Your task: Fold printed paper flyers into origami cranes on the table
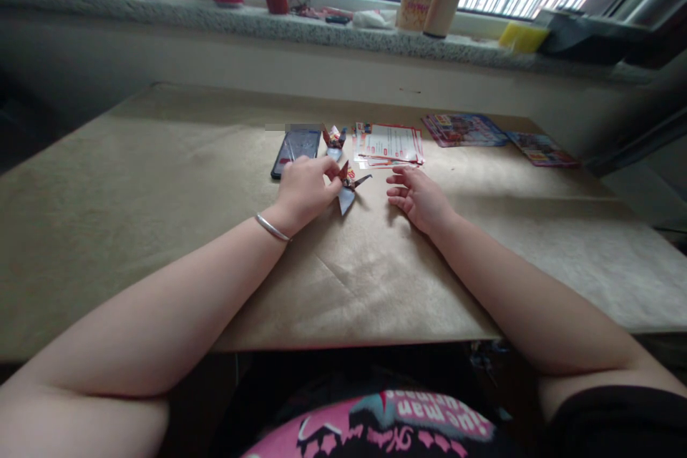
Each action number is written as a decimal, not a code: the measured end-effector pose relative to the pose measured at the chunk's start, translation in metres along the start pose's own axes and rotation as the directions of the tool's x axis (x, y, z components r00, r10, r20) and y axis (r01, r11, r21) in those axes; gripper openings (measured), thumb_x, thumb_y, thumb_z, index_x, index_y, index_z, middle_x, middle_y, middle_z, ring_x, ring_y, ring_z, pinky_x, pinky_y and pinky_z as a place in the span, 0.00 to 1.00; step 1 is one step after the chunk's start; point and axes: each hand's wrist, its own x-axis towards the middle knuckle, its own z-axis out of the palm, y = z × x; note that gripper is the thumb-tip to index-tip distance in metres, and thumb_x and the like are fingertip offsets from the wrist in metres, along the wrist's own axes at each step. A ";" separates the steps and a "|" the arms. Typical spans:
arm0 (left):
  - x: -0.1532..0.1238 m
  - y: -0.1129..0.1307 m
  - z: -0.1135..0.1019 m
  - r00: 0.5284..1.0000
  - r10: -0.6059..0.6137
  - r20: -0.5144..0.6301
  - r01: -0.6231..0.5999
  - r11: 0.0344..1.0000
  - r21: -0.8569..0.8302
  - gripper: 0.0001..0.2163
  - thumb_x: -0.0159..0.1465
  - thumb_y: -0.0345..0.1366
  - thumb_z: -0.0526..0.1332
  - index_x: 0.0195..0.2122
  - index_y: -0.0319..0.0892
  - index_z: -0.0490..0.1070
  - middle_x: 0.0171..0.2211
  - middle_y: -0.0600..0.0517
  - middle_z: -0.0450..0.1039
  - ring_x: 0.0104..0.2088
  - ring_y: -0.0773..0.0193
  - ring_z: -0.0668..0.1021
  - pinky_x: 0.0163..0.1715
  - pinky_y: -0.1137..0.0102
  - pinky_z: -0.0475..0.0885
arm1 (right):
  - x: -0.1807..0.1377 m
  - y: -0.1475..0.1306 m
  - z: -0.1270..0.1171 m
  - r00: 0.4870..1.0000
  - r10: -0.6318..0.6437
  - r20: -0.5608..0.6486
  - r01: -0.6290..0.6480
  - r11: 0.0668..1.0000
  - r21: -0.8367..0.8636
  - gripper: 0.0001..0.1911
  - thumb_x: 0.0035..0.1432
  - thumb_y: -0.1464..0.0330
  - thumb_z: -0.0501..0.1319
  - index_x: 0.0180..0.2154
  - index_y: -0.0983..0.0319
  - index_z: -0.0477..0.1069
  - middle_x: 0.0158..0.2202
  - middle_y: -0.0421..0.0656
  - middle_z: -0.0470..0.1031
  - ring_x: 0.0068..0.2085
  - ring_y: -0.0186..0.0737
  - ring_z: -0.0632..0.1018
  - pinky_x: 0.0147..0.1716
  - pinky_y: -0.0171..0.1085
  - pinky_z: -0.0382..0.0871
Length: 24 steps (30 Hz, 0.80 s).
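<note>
Broad open stretch of tabletop [134,193] at left. Phone [300,146] just behind left hand [305,191]. Fingers close together, pinching folded paper figure [348,195] by left tip, mid-tabletop; pale flap pointing toward near edge, long axis roughly front to back. Gap, then right hand [421,200], fingers loosely spread, more open room rightward.
</note>
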 end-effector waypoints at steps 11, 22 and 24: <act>0.012 -0.010 -0.005 0.983 -0.186 0.012 0.186 0.975 -0.119 0.10 0.60 0.44 0.62 0.37 0.45 0.78 0.37 0.49 0.79 0.39 0.56 0.75 0.39 0.64 0.63 | -0.003 -0.001 0.000 0.999 0.001 0.050 0.000 1.000 -0.026 0.04 0.63 0.68 0.56 0.36 0.60 0.68 0.30 0.39 0.73 0.25 0.28 0.72 0.24 0.28 0.70; 0.033 -0.019 -0.020 0.990 -0.089 0.108 0.079 0.993 0.091 0.07 0.60 0.42 0.65 0.36 0.48 0.80 0.36 0.48 0.80 0.42 0.48 0.76 0.42 0.59 0.60 | -0.007 -0.007 0.001 0.997 0.026 0.073 -0.024 1.000 -0.020 0.06 0.64 0.71 0.55 0.34 0.60 0.69 0.28 0.38 0.73 0.25 0.28 0.72 0.26 0.29 0.69; 0.039 -0.021 -0.019 0.993 -0.075 0.096 0.065 0.992 0.105 0.05 0.60 0.39 0.64 0.35 0.48 0.80 0.35 0.48 0.80 0.41 0.48 0.76 0.42 0.59 0.60 | -0.006 -0.007 0.001 0.997 0.023 0.076 -0.022 1.000 -0.020 0.05 0.63 0.70 0.56 0.34 0.60 0.69 0.29 0.38 0.73 0.25 0.29 0.72 0.26 0.30 0.69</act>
